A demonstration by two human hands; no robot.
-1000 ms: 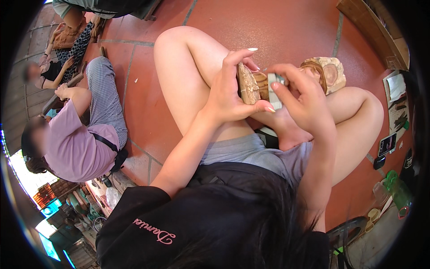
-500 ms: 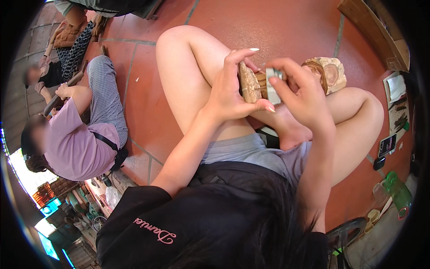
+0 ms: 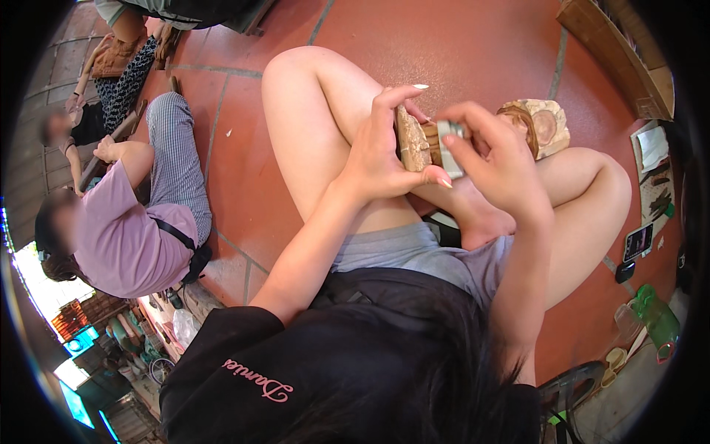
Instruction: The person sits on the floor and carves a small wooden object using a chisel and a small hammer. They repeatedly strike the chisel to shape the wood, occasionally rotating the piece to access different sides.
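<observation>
Bright light gleams on the red floor (image 3: 436,44), the far-left opening (image 3: 35,280) burns white, and fisheye edges bend.

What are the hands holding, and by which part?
The left hand holds carved wood by its rough left end; the right hand, a pale block, exact grip partly hidden.

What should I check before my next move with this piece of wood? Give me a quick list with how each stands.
1. Left hand holds the rough end of the wood: ok, thumb and fingers span it.
2. Right hand has the pale pad: ok, it is in the grip.
3. Wood surface under the pad: cannot tell, pad and hand hide it.
4. Far end of the wood resting on the leg: cannot tell from this angle.
5. Phone and green bottle away from the wood: ok, both off to the right.
</observation>
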